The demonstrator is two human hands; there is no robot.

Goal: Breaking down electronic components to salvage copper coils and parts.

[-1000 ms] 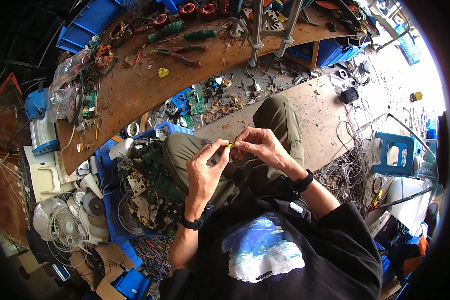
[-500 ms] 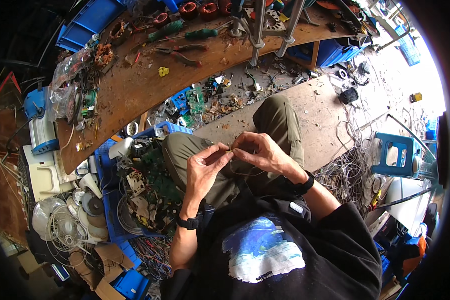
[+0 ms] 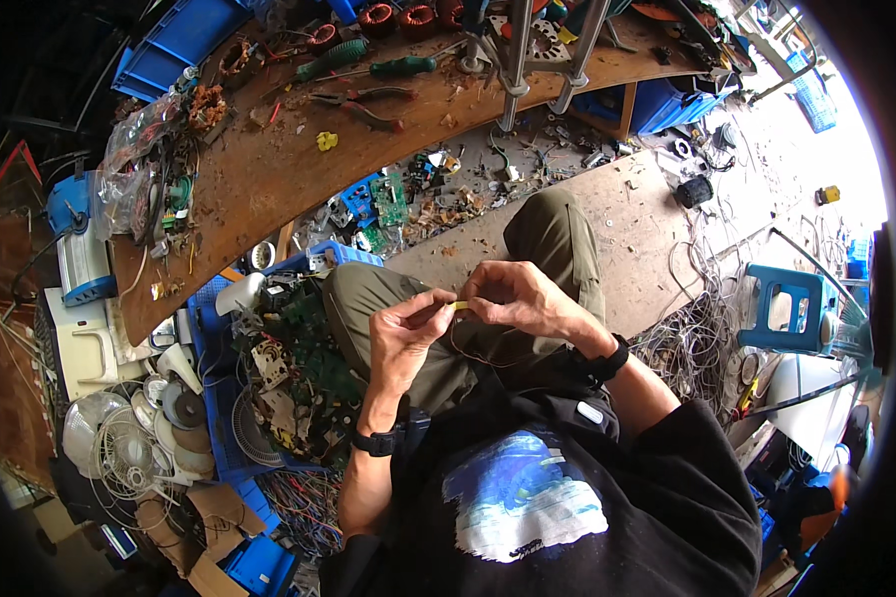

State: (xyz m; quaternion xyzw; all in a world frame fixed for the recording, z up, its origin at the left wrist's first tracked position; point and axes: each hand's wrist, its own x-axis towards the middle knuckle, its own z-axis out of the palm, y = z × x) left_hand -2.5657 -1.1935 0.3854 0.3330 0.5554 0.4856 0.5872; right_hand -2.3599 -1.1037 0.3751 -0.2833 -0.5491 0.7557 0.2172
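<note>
Above my lap, my left hand (image 3: 406, 333) and my right hand (image 3: 524, 300) meet with fingertips pinched. Between them shows a small yellow piece (image 3: 461, 305), each end in one hand's fingers; its exact kind is too small to tell. A thin copper-coloured wire (image 3: 480, 358) hangs in a loose loop beneath my fingers. Whether it joins the yellow piece is hidden. On the wooden bench (image 3: 239, 189) ahead lie pliers (image 3: 361, 101) with red handles, two green-handled screwdrivers (image 3: 402, 66) and a crumpled yellow bit (image 3: 327, 141).
A blue crate (image 3: 219, 423) of circuit boards stands left of my legs, beside fan parts (image 3: 134, 448). Tangled wires (image 3: 672, 348) lie to the right, near a blue stool (image 3: 788, 308). Metal posts (image 3: 516, 70) rise at the bench edge; copper coils (image 3: 376, 20) sit at the back.
My fingertips have drawn slightly apart, and the yellow piece now shows between them. The thin wire below hangs lower. Bench and surroundings look the same.
</note>
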